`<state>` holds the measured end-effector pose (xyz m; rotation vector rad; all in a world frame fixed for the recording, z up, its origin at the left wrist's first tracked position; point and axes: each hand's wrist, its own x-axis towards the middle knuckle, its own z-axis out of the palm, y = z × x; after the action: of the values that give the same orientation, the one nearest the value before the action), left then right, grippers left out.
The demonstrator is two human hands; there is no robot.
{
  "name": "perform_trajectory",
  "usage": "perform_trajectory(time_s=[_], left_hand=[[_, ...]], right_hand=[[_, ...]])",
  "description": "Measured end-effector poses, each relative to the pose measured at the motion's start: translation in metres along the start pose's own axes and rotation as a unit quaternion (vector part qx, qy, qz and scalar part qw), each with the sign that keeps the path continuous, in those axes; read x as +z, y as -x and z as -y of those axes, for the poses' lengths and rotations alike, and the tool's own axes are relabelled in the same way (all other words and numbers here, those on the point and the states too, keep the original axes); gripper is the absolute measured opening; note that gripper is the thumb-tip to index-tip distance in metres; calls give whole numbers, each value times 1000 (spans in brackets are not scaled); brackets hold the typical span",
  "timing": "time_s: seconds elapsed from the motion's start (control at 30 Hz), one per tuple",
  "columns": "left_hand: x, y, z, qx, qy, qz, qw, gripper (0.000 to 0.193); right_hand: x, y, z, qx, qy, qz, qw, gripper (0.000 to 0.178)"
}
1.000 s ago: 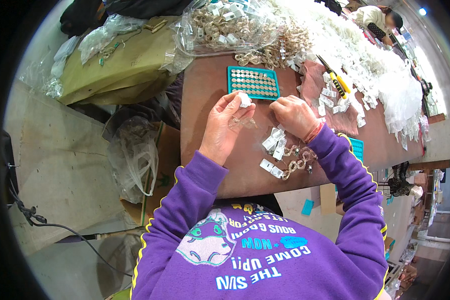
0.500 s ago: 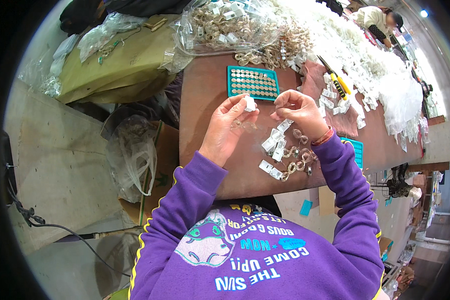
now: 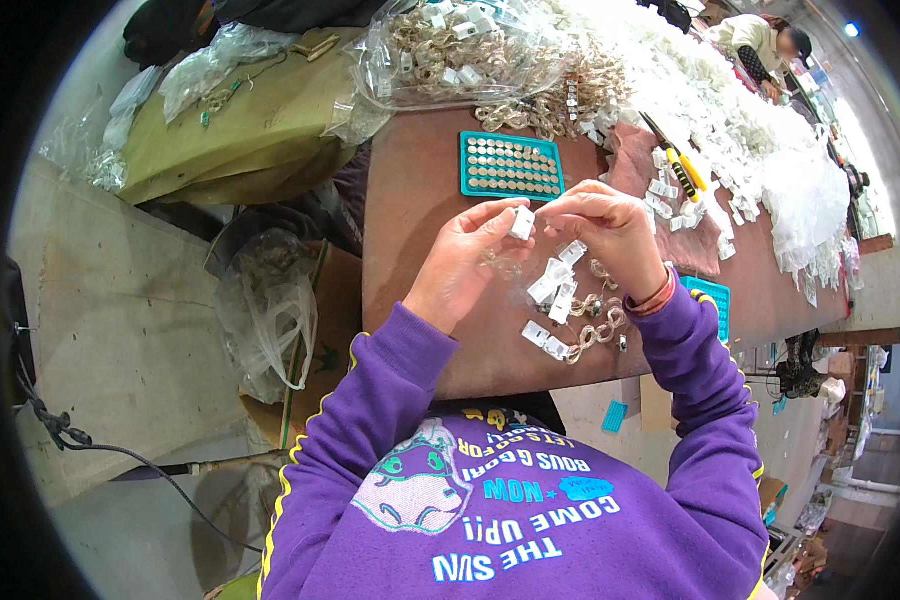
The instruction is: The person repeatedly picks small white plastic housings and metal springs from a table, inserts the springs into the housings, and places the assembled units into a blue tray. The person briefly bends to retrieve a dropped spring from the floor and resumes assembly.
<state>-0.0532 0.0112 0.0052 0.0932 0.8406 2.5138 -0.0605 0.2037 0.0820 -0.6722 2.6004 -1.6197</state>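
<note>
My left hand [image 3: 457, 263] pinches a small white battery box [image 3: 522, 223] between thumb and fingers. A loop of thin coiled wire [image 3: 503, 264] hangs below it, beside the palm. Close against the box's right side, my right hand [image 3: 615, 232] has its thumb and fingertips pressed together; whatever is between them is too small to make out. Just beyond both hands lies a teal tray [image 3: 463, 172] with rows of round silver button cells. Nearer to me, several more white battery boxes [image 3: 543, 289] with coiled wires [image 3: 592, 333] lie on the brown tabletop [image 3: 450, 355].
Yellow-and-black handled pliers [image 3: 685, 175] rest on a reddish cloth [image 3: 630, 150] at the right. Behind are a clear bag of wired boxes [image 3: 450, 60] and a large white heap [image 3: 715, 110]. Another teal tray [image 3: 708, 305] is by my right forearm. Far right, another person [image 3: 755, 45] bends over.
My right hand has moved left and its fingertips now meet the battery box. My left hand has shifted slightly right, and the box is tilted differently.
</note>
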Motion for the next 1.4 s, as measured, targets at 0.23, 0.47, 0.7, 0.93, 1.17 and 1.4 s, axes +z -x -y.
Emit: perform_trajectory(time_s=[0.23, 0.47, 0.7, 0.93, 1.17, 1.4], left_hand=[[1, 0, 1, -3, -11, -3, 1000, 30], [3, 0, 1, 3, -30, -7, 1000, 31], [5, 0, 2, 14, -86, -13, 996, 28], [8, 2, 1, 30, -124, -1, 992, 27], [10, 4, 3, 35, -111, 2, 993, 28], [9, 3, -1, 18, -99, -63, 993, 28]], right_hand=[[6, -1, 15, -71, 165, -21, 983, 13], [5, 0, 14, -64, 180, -26, 981, 11], [6, 0, 11, -136, 234, -1, 963, 10], [3, 0, 17, -141, 327, 66, 932, 11], [7, -1, 11, -147, 256, 52, 954, 16], [0, 1, -2, -15, 157, -2, 988, 10]])
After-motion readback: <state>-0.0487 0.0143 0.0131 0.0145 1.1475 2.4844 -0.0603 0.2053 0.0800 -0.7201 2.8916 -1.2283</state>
